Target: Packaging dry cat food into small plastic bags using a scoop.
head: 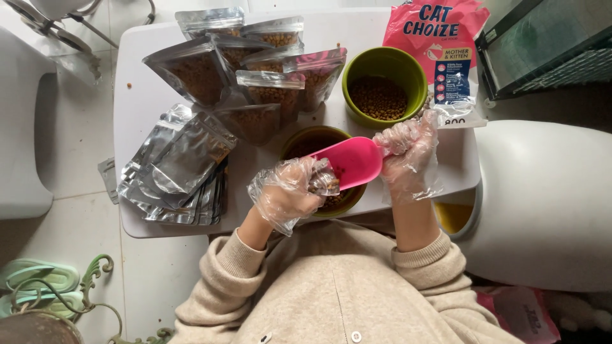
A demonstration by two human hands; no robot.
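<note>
Head camera, looking straight down: a person in a beige sweater and thin clear plastic gloves works at a small white table (pixel 137 95). The right hand (pixel 410 159) grips the handle end of a pink plastic scoop (pixel 349 160), fingers closed around it, and holds its bowl over the nearer green bowl (pixel 305 137), which sits at the table's front edge with brown dry kibble showing inside. The left hand (pixel 290 190) is curled at the scoop's mouth, pinching a small silver pouch (pixel 324 185) against it (how much has gone in cannot be told).

A second green bowl of kibble (pixel 382 86) stands just behind, beside a pink and white pet-food bag (pixel 440 57). Filled clear-fronted pouches (pixel 255 70) lie piled at the table's back; a stack of flat, empty silver pouches (pixel 182 169) rests at its left edge.

The scoop looks light and stiff, best held at the handle and kept level. The pouch appears thin, limp and slick under gloves, so a pinch at its opening rim likely serves best. The kibble is loose and rolls away readily.
</note>
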